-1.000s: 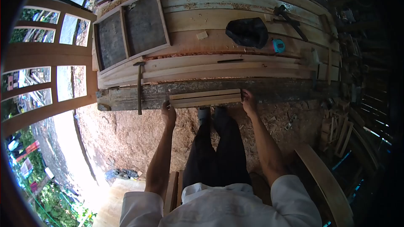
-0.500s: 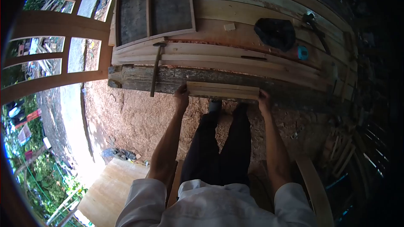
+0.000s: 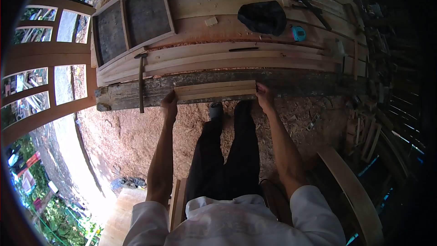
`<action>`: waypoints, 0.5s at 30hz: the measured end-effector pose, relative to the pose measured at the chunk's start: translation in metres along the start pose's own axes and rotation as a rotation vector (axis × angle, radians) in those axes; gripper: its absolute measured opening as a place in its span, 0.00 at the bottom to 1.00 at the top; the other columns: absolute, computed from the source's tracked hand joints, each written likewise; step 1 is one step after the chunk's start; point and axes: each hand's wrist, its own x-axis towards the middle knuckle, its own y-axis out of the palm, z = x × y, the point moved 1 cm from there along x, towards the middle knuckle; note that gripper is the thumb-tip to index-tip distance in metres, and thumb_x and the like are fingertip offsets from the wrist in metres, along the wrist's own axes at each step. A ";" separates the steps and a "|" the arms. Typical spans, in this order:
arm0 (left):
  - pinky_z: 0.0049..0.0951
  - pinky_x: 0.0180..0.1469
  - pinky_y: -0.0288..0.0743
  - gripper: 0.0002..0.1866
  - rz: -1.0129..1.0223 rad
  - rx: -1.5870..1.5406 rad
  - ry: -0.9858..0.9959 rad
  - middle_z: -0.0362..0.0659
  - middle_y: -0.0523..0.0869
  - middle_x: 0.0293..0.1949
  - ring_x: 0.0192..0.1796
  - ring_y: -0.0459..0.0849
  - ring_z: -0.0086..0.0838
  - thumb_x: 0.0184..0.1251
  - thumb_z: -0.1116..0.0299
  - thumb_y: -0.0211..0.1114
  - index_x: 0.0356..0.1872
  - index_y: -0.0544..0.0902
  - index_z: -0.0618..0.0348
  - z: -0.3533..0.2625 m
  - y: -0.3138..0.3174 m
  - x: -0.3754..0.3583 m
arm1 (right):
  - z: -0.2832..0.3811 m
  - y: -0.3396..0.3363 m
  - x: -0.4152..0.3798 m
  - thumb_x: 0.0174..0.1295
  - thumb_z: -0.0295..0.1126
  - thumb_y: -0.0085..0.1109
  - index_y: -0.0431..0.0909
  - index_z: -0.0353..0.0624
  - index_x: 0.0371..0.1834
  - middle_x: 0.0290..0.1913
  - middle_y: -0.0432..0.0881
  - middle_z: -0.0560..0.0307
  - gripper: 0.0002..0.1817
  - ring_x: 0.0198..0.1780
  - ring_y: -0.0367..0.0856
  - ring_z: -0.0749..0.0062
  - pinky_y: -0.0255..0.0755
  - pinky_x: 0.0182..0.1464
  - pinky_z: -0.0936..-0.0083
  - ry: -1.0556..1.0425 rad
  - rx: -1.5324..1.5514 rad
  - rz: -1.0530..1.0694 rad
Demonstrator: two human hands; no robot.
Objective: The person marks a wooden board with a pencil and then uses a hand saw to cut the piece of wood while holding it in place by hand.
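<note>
Both hands hold a short bundle of thin wooden strips (image 3: 215, 90) by its ends, over the bench's front edge. My left hand (image 3: 169, 105) grips the left end with its fingers closed. At the other end my right hand (image 3: 265, 96) is closed on the wood. Left of the strips, a hammer (image 3: 141, 84) lies across the weathered front beam (image 3: 123, 92), its handle sticking out past the edge. Behind the strips a thin dark tool (image 3: 243, 49) rests on the planks.
On the planks (image 3: 200, 7) are a framed dark panel (image 3: 148, 13), a black bag (image 3: 262, 17), a teal tape measure (image 3: 298, 33) and a dark tool (image 3: 313, 10). A wooden lattice frame (image 3: 50, 54) stands left. Shavings (image 3: 118, 141) cover the ground; offcuts (image 3: 364, 132) lie right.
The camera view has turned, so the bench and its tools sit further left and appear slightly tilted. Both hands keep hold of the strips, which now slope up a little to the right.
</note>
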 end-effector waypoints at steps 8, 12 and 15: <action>0.29 0.59 0.74 0.22 0.004 -0.017 -0.013 0.52 0.84 0.54 0.55 0.82 0.32 0.63 0.74 0.62 0.59 0.77 0.67 -0.001 0.003 -0.005 | 0.001 0.008 -0.005 0.64 0.24 0.59 0.77 0.42 0.61 0.50 0.83 0.49 0.20 0.51 0.81 0.67 0.73 0.52 0.74 -0.117 -0.014 -0.094; 0.30 0.60 0.73 0.23 0.018 -0.077 0.010 0.52 0.83 0.54 0.56 0.82 0.32 0.63 0.75 0.61 0.61 0.76 0.66 0.008 0.005 -0.003 | 0.005 0.005 -0.008 0.66 0.25 0.57 0.76 0.42 0.62 0.51 0.83 0.48 0.20 0.50 0.81 0.68 0.72 0.51 0.74 -0.075 -0.048 -0.083; 0.31 0.62 0.71 0.24 0.054 -0.095 -0.008 0.53 0.82 0.56 0.58 0.80 0.34 0.63 0.74 0.61 0.62 0.75 0.66 0.012 0.003 -0.001 | 0.010 0.005 -0.010 0.66 0.23 0.54 0.76 0.42 0.62 0.53 0.82 0.49 0.20 0.53 0.79 0.68 0.71 0.54 0.73 -0.038 -0.087 -0.066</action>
